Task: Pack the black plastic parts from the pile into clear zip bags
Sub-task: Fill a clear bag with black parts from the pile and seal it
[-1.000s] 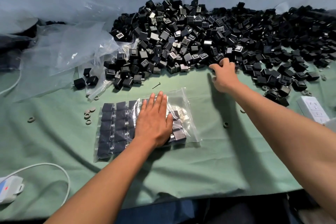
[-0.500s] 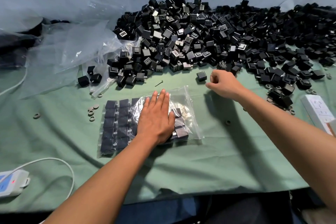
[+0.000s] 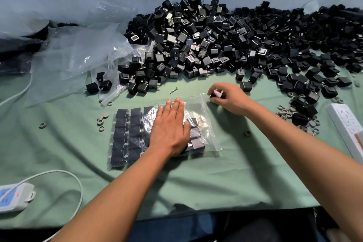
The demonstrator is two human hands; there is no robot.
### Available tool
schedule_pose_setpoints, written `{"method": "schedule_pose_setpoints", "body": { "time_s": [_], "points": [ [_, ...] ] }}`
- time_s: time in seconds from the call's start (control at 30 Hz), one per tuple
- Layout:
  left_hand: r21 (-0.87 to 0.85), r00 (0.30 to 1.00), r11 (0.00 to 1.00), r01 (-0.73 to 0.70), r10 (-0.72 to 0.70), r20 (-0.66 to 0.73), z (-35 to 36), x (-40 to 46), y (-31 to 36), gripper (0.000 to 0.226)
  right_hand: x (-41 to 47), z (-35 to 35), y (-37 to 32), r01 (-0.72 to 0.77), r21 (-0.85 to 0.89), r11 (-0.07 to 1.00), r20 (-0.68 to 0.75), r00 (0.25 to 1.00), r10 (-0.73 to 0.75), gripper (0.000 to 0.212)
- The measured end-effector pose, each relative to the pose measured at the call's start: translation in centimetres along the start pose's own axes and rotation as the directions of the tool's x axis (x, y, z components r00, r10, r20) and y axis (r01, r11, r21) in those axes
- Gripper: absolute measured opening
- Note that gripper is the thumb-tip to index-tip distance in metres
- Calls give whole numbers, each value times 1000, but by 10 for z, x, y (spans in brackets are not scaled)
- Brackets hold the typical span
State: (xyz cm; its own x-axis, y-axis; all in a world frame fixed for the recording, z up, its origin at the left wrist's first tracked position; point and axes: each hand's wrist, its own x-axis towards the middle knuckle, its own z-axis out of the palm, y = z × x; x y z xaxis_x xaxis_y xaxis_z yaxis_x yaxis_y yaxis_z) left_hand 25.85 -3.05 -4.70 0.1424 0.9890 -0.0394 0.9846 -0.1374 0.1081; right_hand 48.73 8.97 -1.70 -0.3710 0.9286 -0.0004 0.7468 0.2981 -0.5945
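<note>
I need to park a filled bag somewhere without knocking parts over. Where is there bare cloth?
Bare green cloth lies along the near edge, between the zip bag and the table's front. A smaller patch sits left of the bag, before the white cable. Crowded: the black pile behind, and the grey rings by the power strip.

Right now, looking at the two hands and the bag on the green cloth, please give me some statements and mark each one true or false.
1. The left hand lies flat on the zip bag. True.
2. The right hand is empty. False: it holds a part by the bag's open corner.
3. Parts in the bag sit in neat rows. True.
4. The pile lies nearer the person than the bag. False: it lies beyond the bag, by the wall.
5. A loose screw lies between pile and bag. True.
</note>
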Motion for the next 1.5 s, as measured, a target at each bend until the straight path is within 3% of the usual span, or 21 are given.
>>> {"method": "schedule_pose_setpoints", "body": {
  "time_s": [0.1,0.17,0.4,0.53,0.7,0.83,1.0,1.17,1.4,1.5],
  "points": [
    [-2,1000,1000,1,-1,-5,1,1,0,71,-24,-5,0,-30,204,979,49,999,20,32],
    [-3,1000,1000,-1,1,-4,2,0,0,71,-31,-4,-3,-36,222,974,97,995,15,44],
    [3,1000,1000,-1,1,-3,0,0,1,69,-31,23,-22,15,297,955,132,990,-57,22],
    [5,1000,1000,0,0,-3,0,0,1,69,-30,37,-25,48,260,964,51,997,-64,28],
    [2,1000,1000,0,0,-5,1,-1,0,71,-37,55,-19,-17,475,880,-62,997,53,36],
    [5,1000,1000,4,-4,-11,1,0,1,71,-39,65,-17,63,383,921,-135,991,-11,36],
    [-8,1000,1000,3,-3,-6,0,-1,1,69,-41,64,-17,55,438,897,-111,994,-7,38],
    [-18,1000,1000,3,-3,-11,0,-1,1,71,-40,65,-21,51,453,890,-124,992,6,22],
    [-19,1000,1000,-7,7,-31,-2,-1,1,70,-40,67,-21,135,367,920,-107,989,-103,24],
    [-19,999,1000,-11,11,-30,-4,-2,1,69,-41,67,-22,90,461,883,-120,992,-39,23]
  ]
}}
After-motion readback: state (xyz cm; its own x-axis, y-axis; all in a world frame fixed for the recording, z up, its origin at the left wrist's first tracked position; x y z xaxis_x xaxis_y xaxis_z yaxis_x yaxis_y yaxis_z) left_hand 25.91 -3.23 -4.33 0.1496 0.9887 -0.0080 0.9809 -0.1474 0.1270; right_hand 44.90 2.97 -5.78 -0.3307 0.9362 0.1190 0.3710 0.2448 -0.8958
